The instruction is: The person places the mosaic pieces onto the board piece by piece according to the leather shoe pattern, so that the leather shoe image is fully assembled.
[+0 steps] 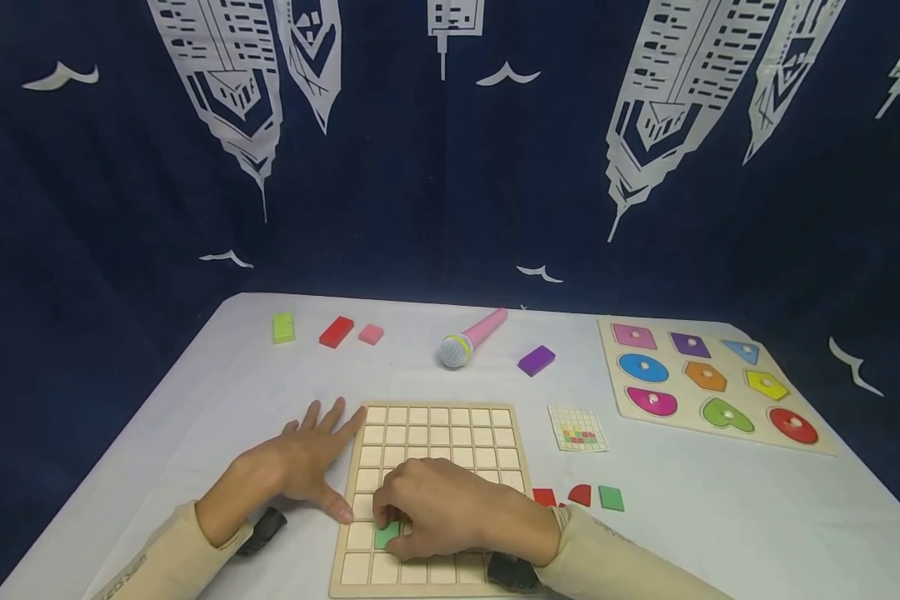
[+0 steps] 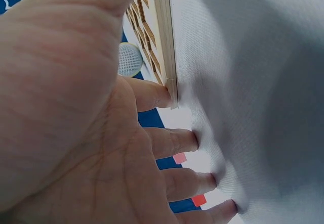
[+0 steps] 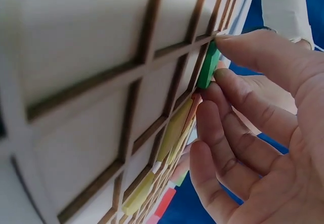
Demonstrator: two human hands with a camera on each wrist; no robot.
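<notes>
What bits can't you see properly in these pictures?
- Head view: the right hand covers the lower squares of the wooden grid board, and most of the green tile it pinches.
- Head view: the small pattern card is too small to read.
- Left wrist view: the left hand fills the picture, hiding most of the board.
- Right wrist view: near squares are blurred.

Head: you look down and forward over the table (image 1: 217,400).
Wrists: both sit close against the grid board (image 2: 164,42), their shared ground.
</notes>
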